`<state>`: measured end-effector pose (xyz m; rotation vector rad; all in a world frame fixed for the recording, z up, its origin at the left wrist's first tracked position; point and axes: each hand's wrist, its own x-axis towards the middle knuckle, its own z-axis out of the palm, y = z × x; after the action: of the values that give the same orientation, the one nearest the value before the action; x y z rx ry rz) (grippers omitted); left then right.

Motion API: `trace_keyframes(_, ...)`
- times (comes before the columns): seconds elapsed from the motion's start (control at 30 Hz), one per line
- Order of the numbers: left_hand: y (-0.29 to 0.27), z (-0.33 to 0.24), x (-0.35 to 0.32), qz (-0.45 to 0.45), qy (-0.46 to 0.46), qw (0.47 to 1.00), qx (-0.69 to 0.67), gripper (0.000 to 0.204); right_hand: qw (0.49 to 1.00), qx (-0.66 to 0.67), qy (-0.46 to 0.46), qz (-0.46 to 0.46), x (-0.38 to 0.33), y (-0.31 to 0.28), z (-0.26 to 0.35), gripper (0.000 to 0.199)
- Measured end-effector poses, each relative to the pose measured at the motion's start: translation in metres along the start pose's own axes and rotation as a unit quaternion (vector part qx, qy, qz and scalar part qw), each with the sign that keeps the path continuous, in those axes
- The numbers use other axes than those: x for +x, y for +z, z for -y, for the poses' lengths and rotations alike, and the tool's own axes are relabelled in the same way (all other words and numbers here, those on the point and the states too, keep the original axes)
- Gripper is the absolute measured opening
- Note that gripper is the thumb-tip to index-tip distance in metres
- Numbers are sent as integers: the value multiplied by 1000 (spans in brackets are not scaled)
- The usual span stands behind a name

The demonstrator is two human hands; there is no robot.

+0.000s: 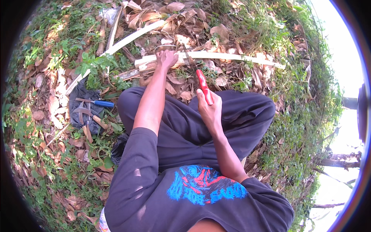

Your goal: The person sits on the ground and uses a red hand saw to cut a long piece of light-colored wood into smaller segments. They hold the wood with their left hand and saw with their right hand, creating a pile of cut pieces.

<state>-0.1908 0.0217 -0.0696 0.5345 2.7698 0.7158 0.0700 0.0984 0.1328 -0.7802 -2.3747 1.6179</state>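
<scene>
R hand wrapped tight round the red-handled saw, blade lying across the pale wood strip, out front of crossed legs! L hand, curled over, pinned the strip near its L end. Cut prob. unfinished: strip looked whole, tho depth couldn't be told.

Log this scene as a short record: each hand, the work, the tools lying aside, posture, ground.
Left hand: on the pale wood strip; its finger grip is partly hidden
Right hand: closed around the handle of a red-handled bladed tool
Blade position: across the strip, right of the left hand
Tools aside: blue-handled tool and curved knife, on black plastic at left
Other wood: second pale strip, slanting, upper left
Posture: seated, legs folded
Ground: dry leaves, green plants
</scene>
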Motion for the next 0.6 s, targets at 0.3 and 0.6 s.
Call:
trace_keyframes(0.3,-4,1,-2,4,-15,1000,-25,41,1000,-16,5,9,9,7,18,35)
trace_keyframes(0.6,-11,-5,-5,21,-32,999,-29,39,999,-43,-18,6,16,16,9,32)
